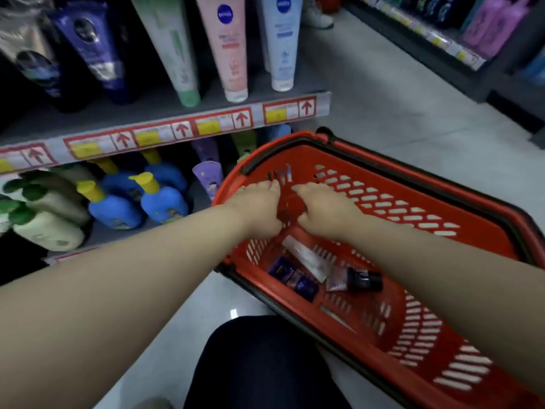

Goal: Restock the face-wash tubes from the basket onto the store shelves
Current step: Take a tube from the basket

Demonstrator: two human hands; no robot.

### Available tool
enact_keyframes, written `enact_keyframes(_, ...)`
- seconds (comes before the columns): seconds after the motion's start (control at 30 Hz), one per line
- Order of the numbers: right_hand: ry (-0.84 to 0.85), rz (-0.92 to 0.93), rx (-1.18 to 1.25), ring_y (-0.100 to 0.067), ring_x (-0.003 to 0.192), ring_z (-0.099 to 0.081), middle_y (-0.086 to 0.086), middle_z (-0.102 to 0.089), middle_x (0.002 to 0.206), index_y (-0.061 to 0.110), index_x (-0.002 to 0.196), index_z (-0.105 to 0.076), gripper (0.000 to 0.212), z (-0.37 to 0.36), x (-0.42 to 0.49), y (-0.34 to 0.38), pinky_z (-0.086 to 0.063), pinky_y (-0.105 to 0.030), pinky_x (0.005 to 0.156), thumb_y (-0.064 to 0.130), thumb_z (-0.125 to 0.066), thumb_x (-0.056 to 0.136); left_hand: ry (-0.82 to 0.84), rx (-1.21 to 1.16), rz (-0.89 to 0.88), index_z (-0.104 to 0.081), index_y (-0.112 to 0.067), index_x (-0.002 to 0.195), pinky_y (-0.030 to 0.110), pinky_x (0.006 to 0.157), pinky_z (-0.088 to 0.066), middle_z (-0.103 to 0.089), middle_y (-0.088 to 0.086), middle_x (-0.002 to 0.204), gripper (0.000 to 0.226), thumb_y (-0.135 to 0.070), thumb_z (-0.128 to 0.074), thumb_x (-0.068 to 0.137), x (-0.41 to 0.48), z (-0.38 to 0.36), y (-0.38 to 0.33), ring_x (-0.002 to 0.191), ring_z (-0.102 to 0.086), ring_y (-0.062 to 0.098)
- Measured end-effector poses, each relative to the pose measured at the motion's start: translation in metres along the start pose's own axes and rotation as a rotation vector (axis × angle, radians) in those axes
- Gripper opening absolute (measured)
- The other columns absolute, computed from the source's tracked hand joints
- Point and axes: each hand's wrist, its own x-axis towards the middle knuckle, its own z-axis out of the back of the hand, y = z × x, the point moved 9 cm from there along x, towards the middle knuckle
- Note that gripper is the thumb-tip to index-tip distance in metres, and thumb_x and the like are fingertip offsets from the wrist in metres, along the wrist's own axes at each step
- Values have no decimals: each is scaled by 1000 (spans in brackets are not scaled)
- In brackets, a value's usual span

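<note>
Pickup step, I'd judge; your left hand [259, 203] and right hand [323, 206] hover loose, empty, at the far end of the basket [348, 160]; the tubes [296, 280] lie on its floor (nearer you); draw back, grip one.

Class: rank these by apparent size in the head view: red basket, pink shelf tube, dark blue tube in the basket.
1. red basket
2. pink shelf tube
3. dark blue tube
The tubes sit at different distances from the camera, so their true order is unsure.
</note>
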Motion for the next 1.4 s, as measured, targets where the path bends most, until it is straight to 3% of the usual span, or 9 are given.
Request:
enact_keyframes(0.2,59,-126,79,-30,118,-48,-8,-53,126,16,135,-43,53,-66,-27,-52,-47,-42,92,36,-53,87,115,57,-32,-11,-2,150,42,113,-29,-26,15,153,86,-33,-58,84,31,-59,-31,139,-30,32)
enact_keyframes(0.37,155,-225,214,-30,121,-48,-14,-50,134,11,134,-44,51,-117,-47,-75,-41,-33,92,22,-51,85,264,196,25,-10,-1,149,42,110,-34,-24,18,152,78,-27,-55,91,49,-95,-45,137,-31,36)
enact_keyframes(0.57,166,-277,250,-26,111,-52,-12,-54,126,11,131,-44,45,-156,-51,-96,-37,-27,81,17,-54,88,308,270,-55,-41,-6,137,36,96,-46,-46,15,136,49,-20,-54,92,73,-117,-68,120,-51,30)
enact_keyframes(0.77,259,-396,310,-28,107,-55,-12,-55,126,12,130,-47,42,-192,-60,-120,-45,-30,83,20,-55,89,486,277,-92,-47,-6,133,31,78,-45,-53,15,132,40,-12,-49,93,69,-169,-59,114,-56,29)
enact_keyframes(0.87,333,-456,288,-28,100,-56,-12,-56,121,12,116,-52,28,-210,-75,-126,-48,-32,83,23,-51,90,507,278,-54,-48,-7,133,32,82,-45,-53,14,133,40,-14,-49,93,65,-175,-46,115,-56,29)
enact_keyframes(1.03,406,-447,298,-26,94,-55,-13,-55,116,11,116,-51,28,-234,-93,-109,-41,-28,72,18,-53,89,600,262,-98,-59,-12,120,31,84,-49,-62,12,122,34,-21,-54,88,52,-203,-44,107,-61,30)
enact_keyframes(1.17,351,-421,471,-31,97,-57,-12,-56,111,10,120,-46,41,-234,-86,-86,-44,-30,74,16,-62,83,601,194,-79,-59,-11,116,30,73,-49,-63,11,115,30,-20,-53,88,57,-198,-44,90,-60,26)
enact_keyframes(1.23,309,-392,556,-29,98,-59,-8,-58,111,14,122,-44,50,-237,-77,-79,-50,-38,81,27,-65,78,574,143,-59,-55,-9,122,31,72,-44,-60,12,119,34,-19,-50,89,61,-193,-43,89,-56,24)
enact_keyframes(1.4,469,-378,517,-28,108,-57,-10,-58,120,15,132,-43,50,-262,-84,-69,-48,-40,94,18,-58,84,591,81,-57,-55,-10,124,31,74,-46,-61,11,119,39,-27,-50,89,66,-197,-43,97,-61,26)
